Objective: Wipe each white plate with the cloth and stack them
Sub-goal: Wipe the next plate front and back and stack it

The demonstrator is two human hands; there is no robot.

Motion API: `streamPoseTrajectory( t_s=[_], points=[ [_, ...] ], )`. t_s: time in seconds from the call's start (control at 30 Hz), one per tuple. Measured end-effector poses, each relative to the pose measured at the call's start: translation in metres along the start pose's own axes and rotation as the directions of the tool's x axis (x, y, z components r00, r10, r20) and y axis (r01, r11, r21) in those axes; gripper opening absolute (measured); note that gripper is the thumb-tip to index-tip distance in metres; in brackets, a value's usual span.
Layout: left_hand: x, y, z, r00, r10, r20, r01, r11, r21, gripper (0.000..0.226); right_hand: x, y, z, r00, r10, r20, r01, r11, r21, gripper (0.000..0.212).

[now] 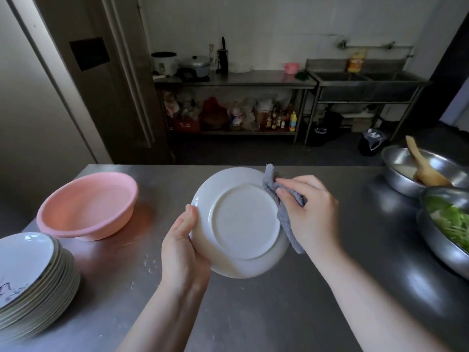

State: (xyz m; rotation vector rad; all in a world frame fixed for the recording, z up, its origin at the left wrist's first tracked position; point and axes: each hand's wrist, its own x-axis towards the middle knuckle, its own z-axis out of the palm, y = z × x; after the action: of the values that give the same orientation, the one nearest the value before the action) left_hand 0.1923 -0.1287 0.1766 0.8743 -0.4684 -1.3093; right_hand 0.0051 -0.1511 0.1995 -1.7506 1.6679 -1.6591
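Bare steel table (279, 313) lies open in the middle and front, hemmed by the plate stack (33, 278) and pink basin (87, 205) left, metal bowls (431, 199) right.

A working commercial-style kitchen, all stainless steel and bulk supplies.

The brushed stainless steel worktop (253, 313) anchors the view. At its left end stands a tall stack of white rimmed plates (33, 280), with a round pink plastic basin (87, 205) just behind them. At its right end sit two wide steel mixing bowls (431, 171), one holding chopped greens. Beyond its far edge, across a dark floor, a long steel prep table (236, 80) carries a white rice cooker (164, 63) and a lidded pot, with sauce bottles (279, 118) crowding its lower shelf. Right of that table stands a deep double steel sink (368, 81).
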Motion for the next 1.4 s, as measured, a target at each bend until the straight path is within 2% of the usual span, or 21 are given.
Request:
streamPoseTrajectory(
  t_s=[0.07,0.17,0.23,0.33,0.4,0.5,0.57,0.67,0.73,0.87,1.03,1.13,1.23,1.4],
  points=[
    [0.003,-0.007,-0.002,1.0,0.021,0.018,-0.023,0.997,0.078,0.027,-0.004,0.014,-0.004,0.992,0.125,-0.03,-0.121,0.987,0.101,0.02],
    [0.014,-0.015,-0.001,0.987,0.156,0.03,-0.158,0.948,0.277,0.024,-0.021,0.037,-0.013,0.965,0.251,-0.073,-0.237,0.959,0.156,0.022],
    [0.025,-0.023,0.003,0.966,0.233,0.114,-0.259,0.871,0.417,0.016,-0.036,0.053,-0.019,0.952,0.297,-0.069,-0.288,0.95,0.117,0.024],
    [0.047,-0.045,0.013,0.93,0.266,0.252,-0.365,0.739,0.567,0.012,-0.054,0.071,-0.023,0.929,0.366,-0.053,-0.361,0.928,0.088,0.024],
    [0.063,-0.062,0.019,0.888,0.285,0.359,-0.458,0.596,0.659,0.014,-0.058,0.08,-0.025,0.916,0.396,-0.057,-0.39,0.916,0.094,0.021],
    [0.086,-0.087,0.027,0.764,0.301,0.571,-0.643,0.281,0.712,0.017,-0.057,0.091,-0.03,0.912,0.403,-0.07,-0.398,0.914,0.083,0.02],
    [0.103,-0.103,0.033,0.651,0.31,0.693,-0.742,0.068,0.667,0.023,-0.053,0.098,-0.033,0.908,0.411,-0.08,-0.404,0.91,0.086,0.02],
    [0.127,-0.124,0.035,0.475,0.297,0.828,-0.841,-0.123,0.527,0.03,-0.05,0.106,-0.033,0.901,0.426,-0.087,-0.418,0.904,0.094,0.022],
    [0.142,-0.136,0.031,0.428,0.282,0.858,-0.851,-0.192,0.488,0.031,-0.048,0.112,-0.032,0.897,0.435,-0.079,-0.428,0.899,0.095,0.022],
    [0.154,-0.156,0.016,0.419,0.285,0.862,-0.842,-0.232,0.486,0.029,-0.048,0.122,-0.029,0.895,0.441,-0.065,-0.435,0.896,0.089,0.022],
    [0.149,-0.178,0.001,0.406,0.191,0.894,-0.891,-0.136,0.433,0.024,-0.049,0.129,-0.019,0.889,0.456,-0.049,-0.449,0.887,0.111,0.025],
    [0.147,-0.189,-0.004,0.453,0.109,0.885,-0.887,-0.04,0.459,0.025,-0.054,0.132,-0.012,0.879,0.477,-0.025,-0.471,0.874,0.117,0.026],
    [0.148,-0.196,0.004,0.537,0.04,0.842,-0.843,0.034,0.536,0.016,-0.06,0.136,-0.01,0.873,0.488,-0.003,-0.485,0.869,0.099,0.025],
    [0.15,-0.203,0.004,0.606,-0.051,0.794,-0.793,0.028,0.608,0.012,-0.067,0.14,-0.012,0.865,0.501,0.013,-0.5,0.861,0.093,0.025]
  ],
)
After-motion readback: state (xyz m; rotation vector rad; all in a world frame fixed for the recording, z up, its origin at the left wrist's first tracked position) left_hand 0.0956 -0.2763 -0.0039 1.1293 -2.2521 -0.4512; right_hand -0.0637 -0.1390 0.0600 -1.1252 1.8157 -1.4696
